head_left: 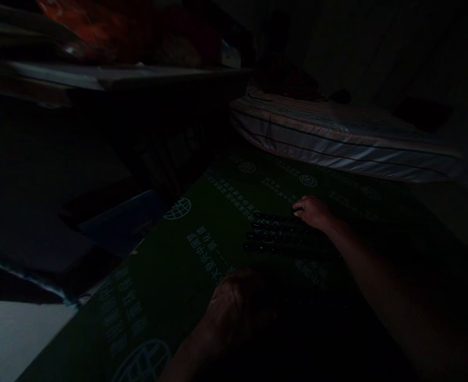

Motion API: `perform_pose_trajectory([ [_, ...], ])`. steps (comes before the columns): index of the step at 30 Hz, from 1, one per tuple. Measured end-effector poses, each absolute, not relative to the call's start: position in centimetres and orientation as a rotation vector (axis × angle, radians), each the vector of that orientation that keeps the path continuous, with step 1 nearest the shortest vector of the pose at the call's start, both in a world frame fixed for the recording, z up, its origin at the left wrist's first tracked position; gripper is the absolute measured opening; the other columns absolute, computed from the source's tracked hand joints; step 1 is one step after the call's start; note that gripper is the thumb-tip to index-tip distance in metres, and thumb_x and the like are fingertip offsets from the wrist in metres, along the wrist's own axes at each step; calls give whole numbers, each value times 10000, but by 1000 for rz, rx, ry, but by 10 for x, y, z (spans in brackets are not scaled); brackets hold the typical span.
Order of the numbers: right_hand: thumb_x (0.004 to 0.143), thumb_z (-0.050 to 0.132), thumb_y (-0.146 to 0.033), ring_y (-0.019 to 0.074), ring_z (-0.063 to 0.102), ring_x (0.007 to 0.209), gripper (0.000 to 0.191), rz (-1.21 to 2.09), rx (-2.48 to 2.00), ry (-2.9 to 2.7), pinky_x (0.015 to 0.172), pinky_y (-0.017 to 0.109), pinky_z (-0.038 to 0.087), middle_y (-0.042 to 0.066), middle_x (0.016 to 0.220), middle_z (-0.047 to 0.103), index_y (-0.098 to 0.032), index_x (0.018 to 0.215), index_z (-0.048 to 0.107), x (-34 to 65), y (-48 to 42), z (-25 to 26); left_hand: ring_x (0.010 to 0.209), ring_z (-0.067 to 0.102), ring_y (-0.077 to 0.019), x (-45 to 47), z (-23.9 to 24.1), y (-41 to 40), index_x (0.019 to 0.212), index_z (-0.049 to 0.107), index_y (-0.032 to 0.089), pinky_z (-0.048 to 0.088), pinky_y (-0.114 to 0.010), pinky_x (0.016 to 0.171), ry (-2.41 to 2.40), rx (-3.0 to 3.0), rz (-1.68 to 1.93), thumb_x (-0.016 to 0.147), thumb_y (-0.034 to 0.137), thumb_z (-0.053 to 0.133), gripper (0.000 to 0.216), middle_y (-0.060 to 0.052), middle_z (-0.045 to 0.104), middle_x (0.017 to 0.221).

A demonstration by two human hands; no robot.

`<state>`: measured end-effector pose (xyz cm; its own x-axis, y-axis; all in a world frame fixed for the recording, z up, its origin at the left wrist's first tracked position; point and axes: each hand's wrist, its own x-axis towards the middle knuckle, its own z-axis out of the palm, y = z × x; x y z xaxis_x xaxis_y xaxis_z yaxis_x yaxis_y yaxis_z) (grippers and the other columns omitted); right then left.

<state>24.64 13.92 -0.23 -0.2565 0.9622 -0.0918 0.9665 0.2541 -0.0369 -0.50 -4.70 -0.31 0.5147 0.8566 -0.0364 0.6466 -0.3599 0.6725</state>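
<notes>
The scene is very dark. My right hand [312, 211] reaches forward with curled fingers resting on the far end of several dark rod-like pieces [282, 233] lying side by side on a green printed sheet [202, 212]. My left hand [234, 305] lies lower in the view, knuckles up, pressed on the same sheet near a dark shape I cannot make out. Whether either hand grips anything is hidden by the gloom.
A striped mattress [337, 140] lies on the floor behind the sheet. A low shelf or table [110, 74] with red and pale items stands at the upper left. A blue flat object [126, 217] and a pale surface [15, 334] lie at the left.
</notes>
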Motion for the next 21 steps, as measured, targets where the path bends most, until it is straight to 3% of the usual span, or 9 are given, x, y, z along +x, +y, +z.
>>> perform_pose_trajectory([
  [11, 820, 593, -205, 181, 563, 1005, 196, -125, 1798, 2502, 859, 279, 421, 61, 1042, 643, -206, 977, 709, 246, 144, -4, 875, 600, -205, -5, -6, -48, 967, 652, 209, 507, -341, 778, 1228, 2121, 431, 784, 410, 605, 276, -59, 635, 993],
  [21, 773, 637, -176, 187, 545, 1018, 73, -110, 1695, 2609, 879, 284, 412, 65, 1016, 632, -175, 795, 706, 248, 151, -8, 833, 604, -196, -5, -4, -45, 919, 663, 200, 505, -322, 741, 1161, 2196, 429, 798, 401, 590, 245, -52, 642, 938],
])
